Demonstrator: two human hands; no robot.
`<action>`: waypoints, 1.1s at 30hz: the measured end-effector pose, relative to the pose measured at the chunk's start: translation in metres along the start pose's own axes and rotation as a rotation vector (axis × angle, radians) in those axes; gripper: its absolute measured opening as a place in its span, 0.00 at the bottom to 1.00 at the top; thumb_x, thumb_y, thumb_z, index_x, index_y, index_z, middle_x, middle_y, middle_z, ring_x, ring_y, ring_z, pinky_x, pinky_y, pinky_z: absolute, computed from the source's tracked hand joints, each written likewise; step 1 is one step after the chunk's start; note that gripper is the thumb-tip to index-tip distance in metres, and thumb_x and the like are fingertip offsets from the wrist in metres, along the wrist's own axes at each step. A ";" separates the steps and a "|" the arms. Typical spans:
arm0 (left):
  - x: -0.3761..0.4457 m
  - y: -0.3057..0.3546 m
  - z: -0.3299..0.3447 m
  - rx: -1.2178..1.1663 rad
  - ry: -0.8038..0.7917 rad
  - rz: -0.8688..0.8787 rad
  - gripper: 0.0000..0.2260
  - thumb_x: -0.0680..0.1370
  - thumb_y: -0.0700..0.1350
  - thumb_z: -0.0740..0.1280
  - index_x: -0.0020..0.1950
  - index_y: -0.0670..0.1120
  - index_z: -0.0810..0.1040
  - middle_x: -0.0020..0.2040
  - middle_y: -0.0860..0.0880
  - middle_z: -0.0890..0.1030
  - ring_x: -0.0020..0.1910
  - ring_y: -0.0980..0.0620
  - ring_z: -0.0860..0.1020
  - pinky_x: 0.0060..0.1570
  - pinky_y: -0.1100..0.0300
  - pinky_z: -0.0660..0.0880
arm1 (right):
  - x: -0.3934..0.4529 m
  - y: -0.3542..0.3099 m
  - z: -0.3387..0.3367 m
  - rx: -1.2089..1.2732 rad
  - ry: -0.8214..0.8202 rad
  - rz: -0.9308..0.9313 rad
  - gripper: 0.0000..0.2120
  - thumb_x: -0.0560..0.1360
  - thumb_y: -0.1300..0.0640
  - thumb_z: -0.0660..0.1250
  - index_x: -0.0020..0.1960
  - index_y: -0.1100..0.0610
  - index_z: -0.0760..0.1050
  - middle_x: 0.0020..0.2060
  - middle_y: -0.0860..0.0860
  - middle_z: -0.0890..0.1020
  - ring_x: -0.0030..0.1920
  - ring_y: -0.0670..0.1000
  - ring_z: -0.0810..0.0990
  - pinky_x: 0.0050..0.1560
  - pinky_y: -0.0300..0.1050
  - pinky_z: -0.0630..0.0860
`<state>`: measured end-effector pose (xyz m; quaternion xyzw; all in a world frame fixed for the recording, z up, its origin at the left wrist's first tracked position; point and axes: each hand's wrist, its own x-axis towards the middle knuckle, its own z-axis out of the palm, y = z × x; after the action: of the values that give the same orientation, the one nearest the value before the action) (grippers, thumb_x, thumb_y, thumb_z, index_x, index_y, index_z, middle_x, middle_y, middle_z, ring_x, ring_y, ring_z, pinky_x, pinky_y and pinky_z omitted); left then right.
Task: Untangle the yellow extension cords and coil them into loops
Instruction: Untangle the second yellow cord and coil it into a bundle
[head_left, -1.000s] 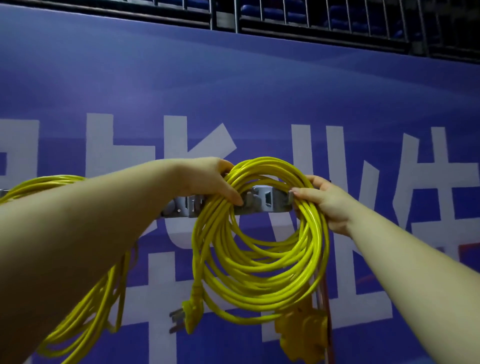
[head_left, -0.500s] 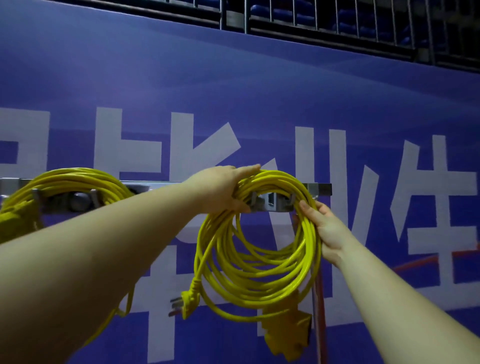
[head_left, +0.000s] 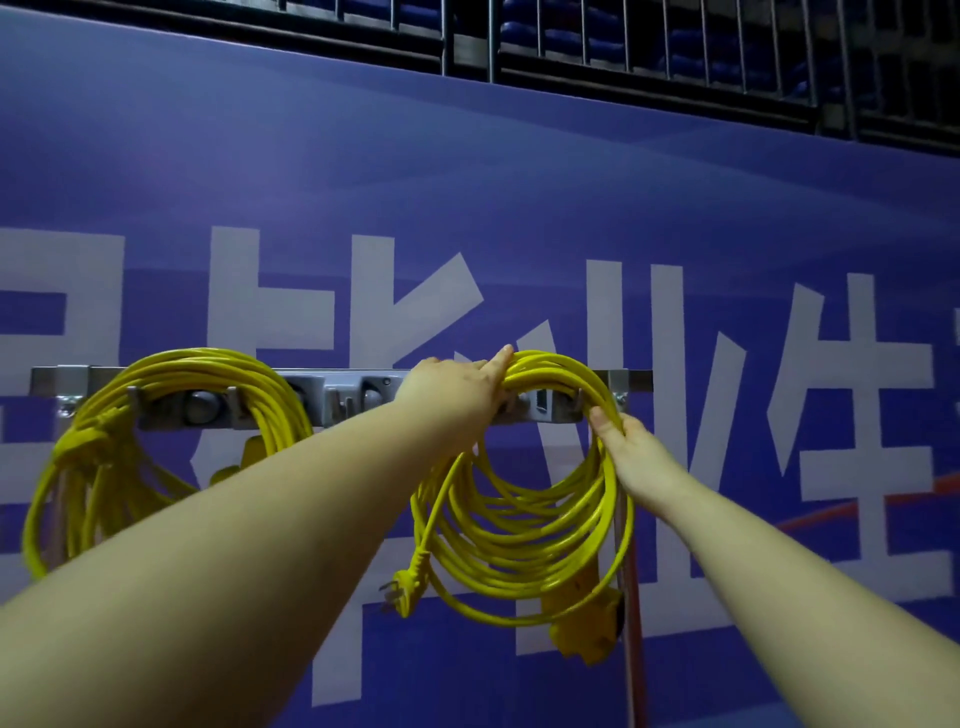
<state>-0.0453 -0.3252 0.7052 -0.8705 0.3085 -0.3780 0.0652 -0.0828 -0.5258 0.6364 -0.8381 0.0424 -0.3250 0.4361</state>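
Head camera looks up at a long grey metal rack with hooks (head_left: 358, 397) fixed across a big blue wall banner with white letters (head_left: 467, 218). Two bundles of cord hang on the rack.

On the right side hangs a round coil of yellow extension cord (head_left: 524, 525). Its top goes over the rack, and its many loops hang down in a ring. A yellow plug with metal prongs (head_left: 404, 584) dangles at the lower left of the ring. A chunky yellow socket end (head_left: 589, 631) hangs at the bottom right.

The left hand (head_left: 457, 387) sits on the top of this coil, with the fingers curled over the cords and the first finger pointing up along them. Its grip holds the top of the coil. The right hand (head_left: 631, 452) holds the right side of the same coil, just under the rack. Its fingers wrap around the bunch of cords, so its grip is closed on the coil.

On the left side of the rack hangs a second yellow cord bundle (head_left: 156, 452). It is looser, and part of it is knotted near its upper left. The left arm hides its lower right part.

Above the banner runs a dark metal railing (head_left: 623, 57).
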 end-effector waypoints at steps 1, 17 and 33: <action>0.000 -0.001 0.004 -0.082 0.010 -0.031 0.27 0.83 0.50 0.52 0.77 0.50 0.42 0.67 0.44 0.73 0.59 0.43 0.75 0.56 0.51 0.72 | -0.001 -0.003 -0.004 -0.032 0.010 -0.010 0.34 0.73 0.32 0.47 0.69 0.53 0.66 0.46 0.52 0.79 0.54 0.55 0.77 0.57 0.50 0.72; -0.005 -0.008 0.003 -0.173 0.215 0.112 0.27 0.82 0.52 0.51 0.76 0.58 0.39 0.73 0.50 0.66 0.64 0.48 0.74 0.53 0.56 0.74 | 0.037 -0.037 -0.011 0.373 0.246 -0.085 0.17 0.74 0.48 0.66 0.59 0.56 0.78 0.50 0.50 0.81 0.51 0.51 0.78 0.50 0.46 0.77; 0.017 -0.022 0.008 -0.406 -0.018 0.045 0.24 0.81 0.58 0.51 0.75 0.52 0.60 0.71 0.49 0.70 0.68 0.48 0.68 0.63 0.54 0.66 | 0.055 -0.033 -0.004 0.231 0.291 -0.073 0.20 0.80 0.44 0.54 0.43 0.55 0.77 0.34 0.52 0.78 0.39 0.51 0.76 0.39 0.43 0.72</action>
<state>-0.0202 -0.3183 0.7183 -0.8619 0.3970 -0.2990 -0.1005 -0.0491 -0.5275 0.6911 -0.7276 0.0372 -0.4611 0.5064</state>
